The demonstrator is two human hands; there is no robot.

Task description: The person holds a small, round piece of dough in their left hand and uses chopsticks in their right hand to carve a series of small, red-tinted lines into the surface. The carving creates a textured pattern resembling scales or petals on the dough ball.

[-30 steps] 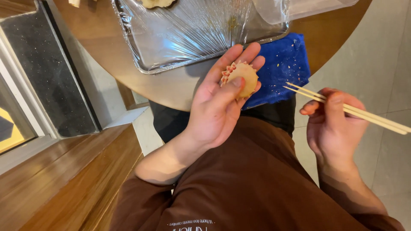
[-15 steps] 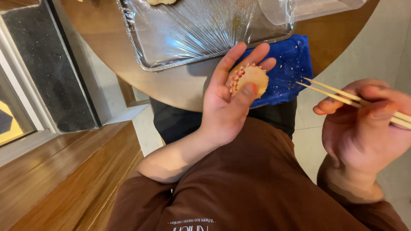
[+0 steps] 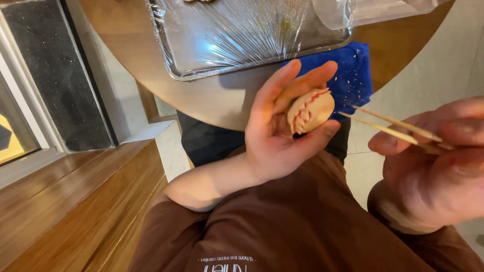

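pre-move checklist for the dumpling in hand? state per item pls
1. Dumpling cradled in left hand, thumb against it: ok.
2. Pleated seam closed along its full length: cannot tell, far side hidden.
3. Chopsticks gripped in right hand, tips apart from the dumpling: ok.
4. Filling on the chopstick tips: cannot tell.
5. Film-lined tray on the table has bare space: ok.
6. Blue cloth carries crumbs: not ok.

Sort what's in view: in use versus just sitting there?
In use: dumpling cupped in the left hand; chopsticks held by the right hand.
Sitting there: film-covered tray, blue cloth, round wooden table.
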